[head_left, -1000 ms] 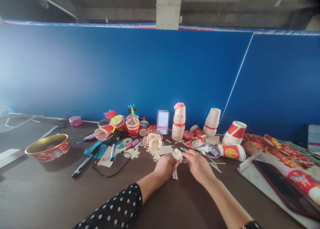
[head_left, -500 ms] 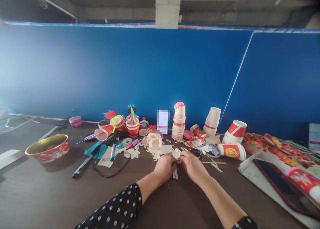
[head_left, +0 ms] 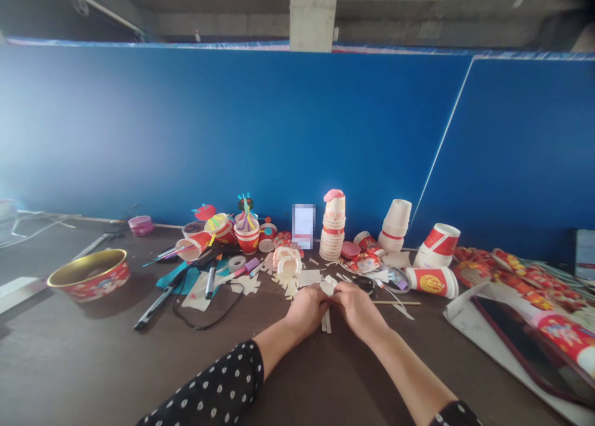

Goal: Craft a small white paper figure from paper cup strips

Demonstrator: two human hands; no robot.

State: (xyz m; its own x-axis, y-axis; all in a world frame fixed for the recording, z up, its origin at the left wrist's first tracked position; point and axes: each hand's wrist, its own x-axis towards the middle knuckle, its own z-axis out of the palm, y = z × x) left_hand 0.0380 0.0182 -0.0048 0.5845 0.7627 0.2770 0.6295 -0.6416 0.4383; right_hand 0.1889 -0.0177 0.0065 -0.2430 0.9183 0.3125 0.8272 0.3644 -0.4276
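My left hand (head_left: pixel 307 310) and my right hand (head_left: pixel 357 305) meet at the middle of the table, fingers closed together around a small white paper piece (head_left: pixel 328 284). Its upper part shows above the fingertips; the rest is hidden by the hands. Two narrow white paper strips (head_left: pixel 326 322) show below, between the hands; I cannot tell whether they join the held piece. Just beyond my left hand are a flat pale paper rectangle (head_left: pixel 308 278) and a ring-shaped, fringed cream paper piece (head_left: pixel 288 265).
A tall stack of paper cups (head_left: pixel 331 234) stands behind the hands. On the left are a red and gold bowl (head_left: pixel 90 283), a glue gun (head_left: pixel 160 302) with its black cord, and a tape roll (head_left: pixel 237 263). A thin wooden stick (head_left: pixel 397 302) and a tablet (head_left: pixel 520 345) lie right.
My right hand's fingers have shifted slightly lower and left against the paper, uncovering some paper scraps behind them. My left hand stays nearly in place.
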